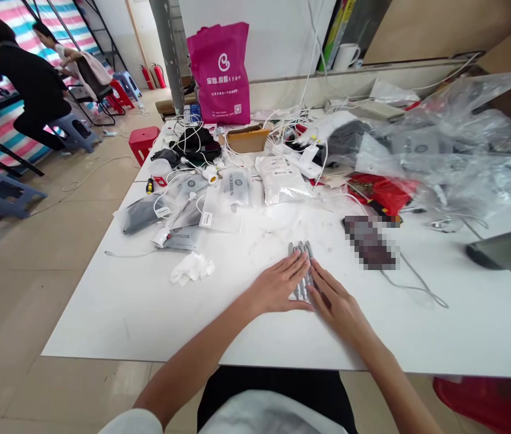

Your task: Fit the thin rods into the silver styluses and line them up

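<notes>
Several grey pens (302, 265) lie side by side on the white table (147, 313), pointing away from me. My left hand (280, 284) lies flat against their left side, fingers stretched out together. My right hand (333, 296) lies flat against their right side, fingers also straight. Both hands press the pens between them from the sides; neither wraps around them.
A crumpled white tissue (192, 267) lies to the left. Bagged items and cables (201, 193) crowd the far table, with a pink bag (220, 72), clear plastic bags (463, 144), a blurred dark item (369, 242). Two people (25, 78) sit on stools far left.
</notes>
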{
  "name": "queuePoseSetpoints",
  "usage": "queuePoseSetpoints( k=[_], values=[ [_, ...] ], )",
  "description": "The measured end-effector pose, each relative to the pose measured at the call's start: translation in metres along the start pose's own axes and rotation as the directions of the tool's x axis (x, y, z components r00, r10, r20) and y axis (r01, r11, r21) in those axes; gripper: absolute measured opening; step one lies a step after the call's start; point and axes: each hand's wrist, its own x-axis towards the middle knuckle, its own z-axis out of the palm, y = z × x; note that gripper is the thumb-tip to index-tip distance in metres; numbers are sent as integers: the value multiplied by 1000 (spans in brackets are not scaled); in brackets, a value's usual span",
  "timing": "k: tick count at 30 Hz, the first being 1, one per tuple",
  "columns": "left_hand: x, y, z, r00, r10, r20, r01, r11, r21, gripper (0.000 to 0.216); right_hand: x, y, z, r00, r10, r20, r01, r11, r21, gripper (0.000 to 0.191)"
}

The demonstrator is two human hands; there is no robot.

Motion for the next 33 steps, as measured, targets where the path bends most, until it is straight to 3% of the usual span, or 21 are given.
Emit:
queuePoseSetpoints(
  k=[8,14,17,20,23,26,28,30,33],
  values=[
    [-15,9,-1,1000,-11,-19,13,994,113,98,-3,-16,10,1000,-13,-12,14,998,61,74],
    [-48,18,4,985,-79,-151,91,993,74,91,-7,-28,5,994,-98,56,88,983,163,72],
    [-54,23,2,974,-109,-201,120,992,46,87,-5,-31,1,992,-58,112,33,977,211,66],
    [-48,27,-4,976,-133,-174,139,990,23,98,-2,-30,-1,990,8,138,-42,969,242,57],
    [-37,25,-9,988,-112,-104,112,994,-5,114,2,-22,-3,997,49,58,-61,971,231,48],
    [-28,19,-8,998,-55,-44,54,998,-10,113,13,0,-11,986,133,-104,-118,984,135,40],
    [-25,15,-5,999,-39,-24,39,999,7,104,23,22,-22,947,213,-240,-221,975,-4,47],
    [-23,12,-1,999,-31,-22,31,999,26,94,34,49,-34,878,316,-359,-389,909,-151,70],
    [-22,10,2,999,-17,-36,17,1000,25,87,49,87,-48,788,499,-361,-602,748,-280,104]
  ],
)
